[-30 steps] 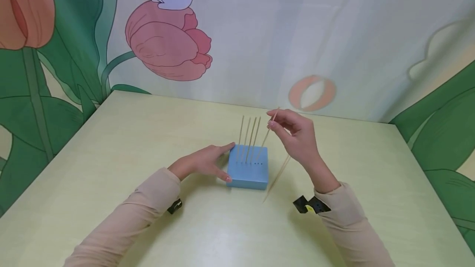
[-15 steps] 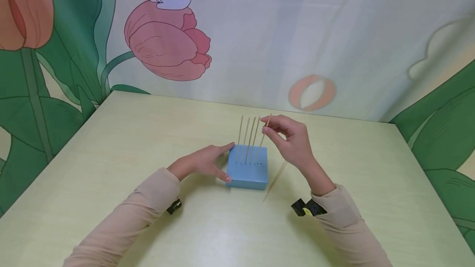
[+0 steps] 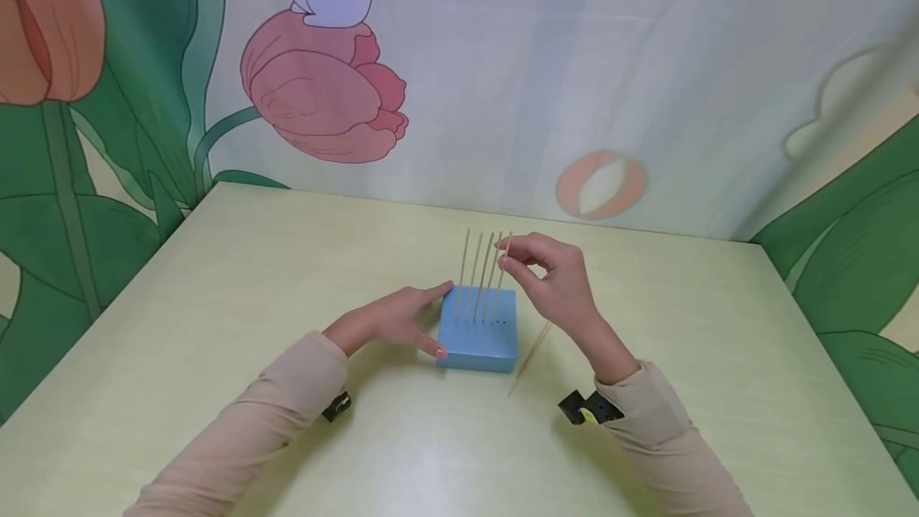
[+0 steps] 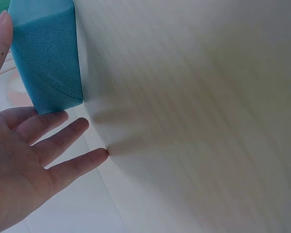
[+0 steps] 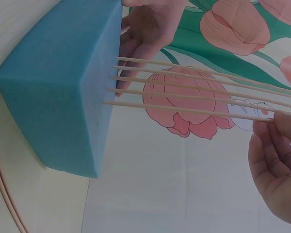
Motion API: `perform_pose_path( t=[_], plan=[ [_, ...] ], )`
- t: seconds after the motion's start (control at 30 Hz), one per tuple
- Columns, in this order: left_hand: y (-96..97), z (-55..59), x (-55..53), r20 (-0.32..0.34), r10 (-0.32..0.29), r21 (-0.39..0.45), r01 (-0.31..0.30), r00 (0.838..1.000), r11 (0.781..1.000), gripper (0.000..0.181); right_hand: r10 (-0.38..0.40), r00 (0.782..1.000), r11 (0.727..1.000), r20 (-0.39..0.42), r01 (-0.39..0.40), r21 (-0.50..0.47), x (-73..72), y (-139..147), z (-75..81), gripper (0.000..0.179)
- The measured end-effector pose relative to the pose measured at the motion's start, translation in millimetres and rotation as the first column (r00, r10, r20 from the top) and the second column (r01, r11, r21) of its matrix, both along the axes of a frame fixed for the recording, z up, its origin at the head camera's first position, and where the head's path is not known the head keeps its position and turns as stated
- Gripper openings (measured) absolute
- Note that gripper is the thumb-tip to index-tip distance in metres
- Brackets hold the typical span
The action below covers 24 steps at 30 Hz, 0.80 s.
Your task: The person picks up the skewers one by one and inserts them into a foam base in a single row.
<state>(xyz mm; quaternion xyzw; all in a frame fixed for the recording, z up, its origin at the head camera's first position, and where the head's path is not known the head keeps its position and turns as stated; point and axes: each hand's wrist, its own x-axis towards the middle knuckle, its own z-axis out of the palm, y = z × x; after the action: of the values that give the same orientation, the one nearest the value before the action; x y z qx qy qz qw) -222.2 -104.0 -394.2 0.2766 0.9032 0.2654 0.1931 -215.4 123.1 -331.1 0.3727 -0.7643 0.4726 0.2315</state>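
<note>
A blue foam block (image 3: 477, 348) sits on the table with a row of small holes across its top. My left hand (image 3: 398, 316) holds it by the left side, thumb at the front corner and fingers at the back, as the left wrist view also shows. Several thin bamboo skewers (image 3: 463, 274) stand upright in the row. At the right end of these, my right hand (image 3: 556, 278) pinches one more skewer (image 5: 184, 110) near its top between thumb and fingers. Its lower end meets the block's top at a hole; how deep it goes is hidden.
Loose skewers (image 3: 530, 360) lie on the table just right of the block, partly under my right forearm. Behind the pale table (image 3: 287, 262) hangs a curtain (image 3: 488, 102) printed with flowers and a rabbit.
My right hand has moved left and lower with the skewer, which has gone from slanted to nearly parallel with the others. The left hand and block have stayed in place.
</note>
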Motion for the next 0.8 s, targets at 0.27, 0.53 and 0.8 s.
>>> perform_pose_path(
  t=[0.27,0.53,0.8],
  plan=[
    [-0.3,-1.3,-0.1,-0.004,-0.006,-0.001,0.006,1.000,1.000,0.105,-0.019,0.995,0.998,0.102,0.013,0.067,0.6,4.1,-2.7,0.020],
    [-0.1,0.4,0.3,0.006,0.000,0.000,0.000,1.000,1.000,0.106,-0.100,0.961,0.979,0.258,0.049,0.197,-1.7,23.5,-12.3,0.027],
    [0.5,-1.2,1.3,0.006,0.006,-0.008,-0.006,1.000,1.000,0.105,-0.225,0.877,0.943,0.423,0.087,0.321,-9.5,47.1,-26.7,0.038]
  ],
)
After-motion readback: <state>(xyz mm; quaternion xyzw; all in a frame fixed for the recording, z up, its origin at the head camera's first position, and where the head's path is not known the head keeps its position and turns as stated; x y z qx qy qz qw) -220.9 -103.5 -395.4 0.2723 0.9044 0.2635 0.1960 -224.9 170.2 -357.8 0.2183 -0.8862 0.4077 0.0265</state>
